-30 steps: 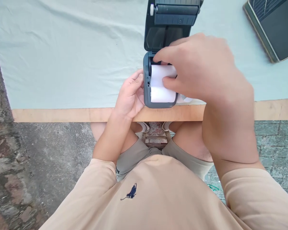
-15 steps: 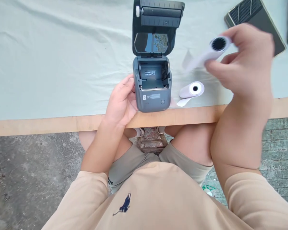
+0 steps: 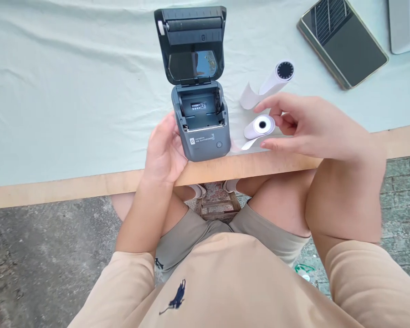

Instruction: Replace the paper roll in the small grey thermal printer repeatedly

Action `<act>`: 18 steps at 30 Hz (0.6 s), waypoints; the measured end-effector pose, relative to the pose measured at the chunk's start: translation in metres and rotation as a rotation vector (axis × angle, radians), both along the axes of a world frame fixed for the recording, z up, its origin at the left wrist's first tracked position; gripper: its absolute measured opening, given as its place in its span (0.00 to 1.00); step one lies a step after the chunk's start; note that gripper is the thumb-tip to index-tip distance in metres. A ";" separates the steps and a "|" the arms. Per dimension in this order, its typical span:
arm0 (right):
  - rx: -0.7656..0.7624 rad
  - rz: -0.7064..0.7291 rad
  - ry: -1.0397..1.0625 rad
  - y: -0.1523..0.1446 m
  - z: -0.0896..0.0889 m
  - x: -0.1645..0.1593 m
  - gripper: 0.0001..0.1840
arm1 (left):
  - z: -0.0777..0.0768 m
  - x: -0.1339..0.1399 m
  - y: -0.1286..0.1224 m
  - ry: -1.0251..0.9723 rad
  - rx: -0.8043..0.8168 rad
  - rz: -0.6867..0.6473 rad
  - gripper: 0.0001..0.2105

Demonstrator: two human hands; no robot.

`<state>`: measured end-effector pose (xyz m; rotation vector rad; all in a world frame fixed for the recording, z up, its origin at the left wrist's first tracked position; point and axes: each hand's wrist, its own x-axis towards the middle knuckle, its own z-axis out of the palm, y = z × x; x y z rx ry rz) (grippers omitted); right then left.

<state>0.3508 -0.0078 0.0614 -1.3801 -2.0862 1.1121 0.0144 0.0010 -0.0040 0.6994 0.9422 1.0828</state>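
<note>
A dark grey label printer [image 3: 205, 148] stands near the table's front edge with its lid [image 3: 195, 45] swung up and its paper bay bare. My left hand [image 3: 166, 152] grips the printer's left side, some fingers hidden behind it. To the printer's right lies a small white paper roll [image 3: 256, 128] with a white core and a loose tail. My right hand [image 3: 304, 120] is beside this roll, thumb and fingers spread apart around its right end; whether they touch it I cannot tell. Behind it, a second paper roll [image 3: 276, 79] with a black toothed core rests with its tail curling left.
A dark phone-like device [image 3: 350, 45] lies at the back right. Beyond it, a grey and white object [image 3: 406, 25] is cut off by the frame. Pale cloth [image 3: 71, 91] covers the table, with a bare wooden front edge [image 3: 99, 184].
My right hand has let go of the black-cored roll, now on the cloth, and has come down to the white-cored roll. The printer, still in my left hand, appears further left in view.
</note>
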 end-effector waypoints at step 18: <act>0.385 -0.213 0.332 0.002 0.018 -0.018 0.22 | -0.003 0.001 -0.002 -0.032 0.022 -0.074 0.28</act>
